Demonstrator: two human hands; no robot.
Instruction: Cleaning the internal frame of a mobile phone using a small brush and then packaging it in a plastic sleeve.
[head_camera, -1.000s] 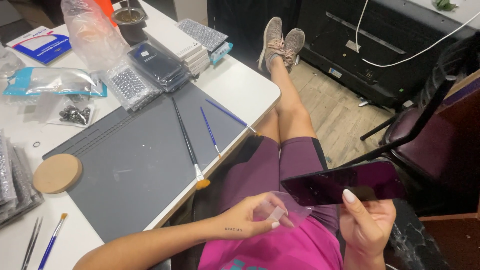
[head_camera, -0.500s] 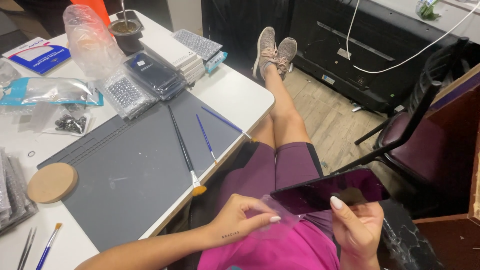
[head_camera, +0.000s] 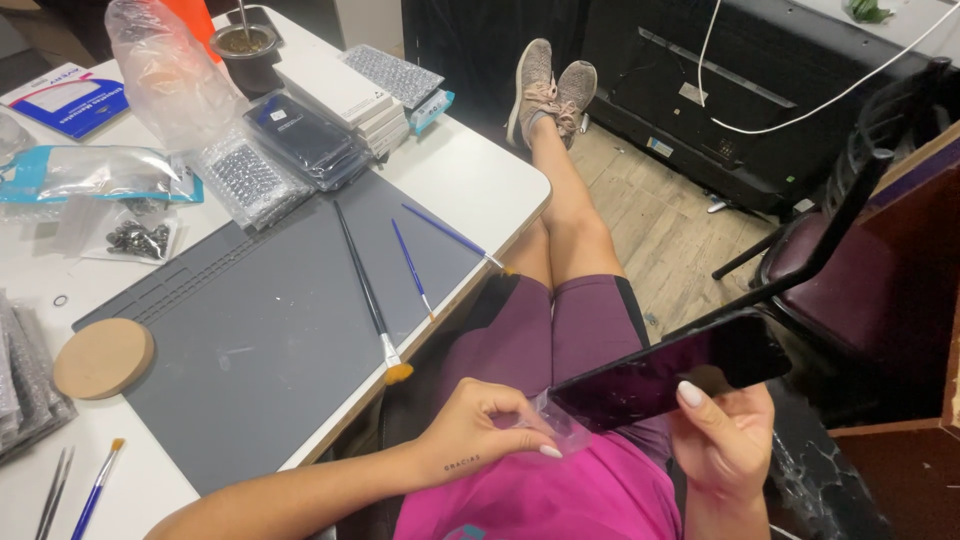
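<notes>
My right hand (head_camera: 722, 440) holds a black smartphone (head_camera: 670, 372) flat over my lap, screen up, thumb resting on its near edge. My left hand (head_camera: 490, 430) pinches a thin clear plastic film (head_camera: 556, 422) at the phone's left end. The film looks partly lifted off the glass. Both hands hover above my purple shorts and pink shirt, to the right of the table edge.
A grey work mat (head_camera: 270, 330) lies on the white table (head_camera: 480, 180) with several paintbrushes (head_camera: 365, 290), a round wooden disc (head_camera: 103, 357), plastic bags, small boxes and a dark cup. A maroon chair (head_camera: 850, 250) stands to the right, black cabinet behind.
The phone has dropped lower and closer to my lap. My left hand has closed its pinch on the film at the phone's end.
</notes>
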